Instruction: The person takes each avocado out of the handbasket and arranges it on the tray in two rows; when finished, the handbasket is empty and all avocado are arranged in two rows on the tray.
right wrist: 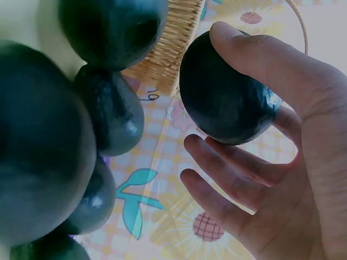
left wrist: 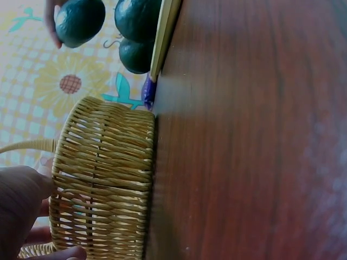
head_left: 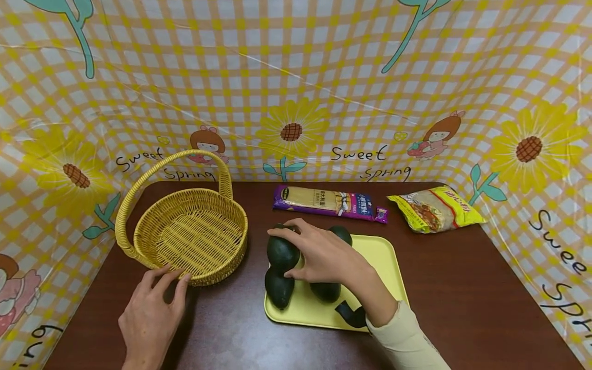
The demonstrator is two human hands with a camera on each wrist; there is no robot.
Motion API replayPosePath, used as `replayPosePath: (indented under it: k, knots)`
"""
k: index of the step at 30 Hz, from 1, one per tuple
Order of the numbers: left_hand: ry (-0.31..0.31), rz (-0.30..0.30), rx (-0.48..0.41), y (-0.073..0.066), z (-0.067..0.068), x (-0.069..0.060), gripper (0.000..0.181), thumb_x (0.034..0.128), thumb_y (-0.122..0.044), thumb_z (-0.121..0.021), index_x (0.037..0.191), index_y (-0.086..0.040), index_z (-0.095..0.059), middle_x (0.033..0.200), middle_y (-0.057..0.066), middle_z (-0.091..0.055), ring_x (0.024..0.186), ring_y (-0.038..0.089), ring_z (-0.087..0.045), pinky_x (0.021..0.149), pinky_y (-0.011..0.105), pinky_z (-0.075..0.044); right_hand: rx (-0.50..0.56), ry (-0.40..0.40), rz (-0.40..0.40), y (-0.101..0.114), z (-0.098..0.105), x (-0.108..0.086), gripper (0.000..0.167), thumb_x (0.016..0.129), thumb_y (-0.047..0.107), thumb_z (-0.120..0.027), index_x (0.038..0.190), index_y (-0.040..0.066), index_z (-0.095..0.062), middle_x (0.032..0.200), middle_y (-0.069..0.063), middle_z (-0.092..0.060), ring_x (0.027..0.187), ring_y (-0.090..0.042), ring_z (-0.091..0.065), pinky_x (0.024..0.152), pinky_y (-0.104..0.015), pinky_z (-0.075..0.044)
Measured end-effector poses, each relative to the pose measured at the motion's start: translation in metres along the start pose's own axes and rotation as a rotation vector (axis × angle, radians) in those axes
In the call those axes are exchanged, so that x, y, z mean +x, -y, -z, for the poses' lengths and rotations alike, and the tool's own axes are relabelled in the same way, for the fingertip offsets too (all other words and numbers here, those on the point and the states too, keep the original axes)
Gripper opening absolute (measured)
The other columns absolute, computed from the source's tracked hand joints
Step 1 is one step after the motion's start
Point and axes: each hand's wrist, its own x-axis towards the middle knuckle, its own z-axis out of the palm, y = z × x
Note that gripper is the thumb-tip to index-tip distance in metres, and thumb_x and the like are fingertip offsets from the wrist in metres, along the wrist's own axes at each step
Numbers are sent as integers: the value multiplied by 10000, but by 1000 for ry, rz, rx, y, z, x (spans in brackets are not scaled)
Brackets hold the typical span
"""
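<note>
My right hand (head_left: 316,254) grips a dark green avocado (head_left: 283,255) between thumb and fingers; in the right wrist view this avocado (right wrist: 227,92) is raised, apart from the others. Below it, on the yellow tray (head_left: 376,257), lie several more avocados (head_left: 279,290), partly hidden by my hand and forearm. At the left, a yellow wicker basket (head_left: 238,259) with a tall handle stands with nothing inside. My left hand (head_left: 152,308) holds its near rim, fingertips over the edge; the left wrist view shows the thumb against the basket's rim (left wrist: 62,162).
Behind the tray lies a purple-ended pasta packet (head_left: 324,201). A yellow food bag (head_left: 435,209) sits at the back right. Near my right forearm is a black curved strip (head_left: 350,314) over the tray. Patterned cloth (head_left: 296,77) walls the brown table (head_left: 462,288) at back and sides.
</note>
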Motion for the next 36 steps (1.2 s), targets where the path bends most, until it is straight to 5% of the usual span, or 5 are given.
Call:
replayPosePath:
  k: [12, 29, 36]
  knots:
    - [12, 11, -2, 0, 2, 1, 230, 915, -294, -891, 1039, -102, -864, 1177, 117, -755, 758, 372, -719, 381, 428, -445, -30, -49, -31, -11, 2, -30, 907, 807, 372, -971, 1587, 244, -527, 1487, -175, -561, 1053, -302, -727, 859, -454, -602]
    - [28, 48, 9, 1, 2, -1, 245, 904, -315, -897, 1054, -124, -864, 1201, 99, -752, 800, 368, -721, 384, 453, -437, -34, -58, -109, -24, 3, -64, 913, 816, 363, -973, 1599, 256, -516, 1518, -182, -546, 904, -227, -739, 655, -299, -521]
    - [26, 37, 7, 0, 3, 1, 244, 913, -311, -891, 1049, -110, -862, 1191, 111, -752, 803, 378, -724, 394, 476, -455, -67, -84, -111, -32, 6, -78, 940, 797, 365, -987, 1601, 256, -514, 1484, -180, -568, 992, -268, -729, 632, -291, -510]
